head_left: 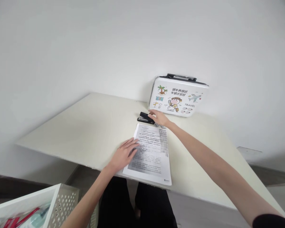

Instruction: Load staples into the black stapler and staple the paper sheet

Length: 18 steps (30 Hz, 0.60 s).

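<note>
A printed sheet of paper (148, 152) lies near the front edge of the table, covered in lines of text, with grey blocks down its right side. My left hand (123, 155) rests flat across its left edge, fingers stretched out. Just beyond the top of the sheet is a black stapler (143, 117), its front end pointing left. My right hand (159, 118) is at the stapler's right end, with the thumb and fingers around it; the hand partly hides that end.
A white case (175, 98) with cartoon pictures and a black handle stands against the wall behind the stapler. The pale table (85, 126) reaches to the wall. At lower left, a white perforated basket (61, 202) holds red and pale green items.
</note>
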Each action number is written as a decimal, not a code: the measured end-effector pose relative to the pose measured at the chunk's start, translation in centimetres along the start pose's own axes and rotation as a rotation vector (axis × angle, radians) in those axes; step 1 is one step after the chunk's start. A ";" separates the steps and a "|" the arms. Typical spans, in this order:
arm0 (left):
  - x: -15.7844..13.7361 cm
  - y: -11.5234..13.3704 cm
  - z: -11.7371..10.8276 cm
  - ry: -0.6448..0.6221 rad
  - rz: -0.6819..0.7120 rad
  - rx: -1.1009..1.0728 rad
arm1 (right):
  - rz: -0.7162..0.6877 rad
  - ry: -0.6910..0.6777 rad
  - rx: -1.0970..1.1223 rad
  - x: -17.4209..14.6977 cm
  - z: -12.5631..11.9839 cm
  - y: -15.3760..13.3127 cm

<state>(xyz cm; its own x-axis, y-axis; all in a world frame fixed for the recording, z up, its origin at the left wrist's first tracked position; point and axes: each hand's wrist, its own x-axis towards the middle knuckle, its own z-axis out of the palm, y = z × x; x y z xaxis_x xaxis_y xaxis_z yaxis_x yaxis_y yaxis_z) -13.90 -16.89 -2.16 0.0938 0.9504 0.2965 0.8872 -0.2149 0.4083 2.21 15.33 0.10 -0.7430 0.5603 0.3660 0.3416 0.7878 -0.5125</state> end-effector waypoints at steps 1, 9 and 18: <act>0.0 0.0 0.0 0.002 0.000 0.006 | 0.014 0.021 -0.006 -0.6 -0.3 0.2; 0.0 0.1 0.1 0.014 -0.003 0.028 | 0.124 0.073 -0.021 -6.2 0.6 1.9; 0.2 0.4 -0.1 0.033 0.012 0.028 | 0.216 0.170 0.112 -6.5 2.2 3.1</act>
<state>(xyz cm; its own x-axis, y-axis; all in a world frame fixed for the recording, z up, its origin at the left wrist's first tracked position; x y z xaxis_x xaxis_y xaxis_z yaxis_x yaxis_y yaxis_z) -13.58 -16.82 -1.82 0.0903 0.9399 0.3294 0.8985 -0.2196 0.3802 6.87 13.58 -5.56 -0.5496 0.7544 0.3589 0.4086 0.6174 -0.6722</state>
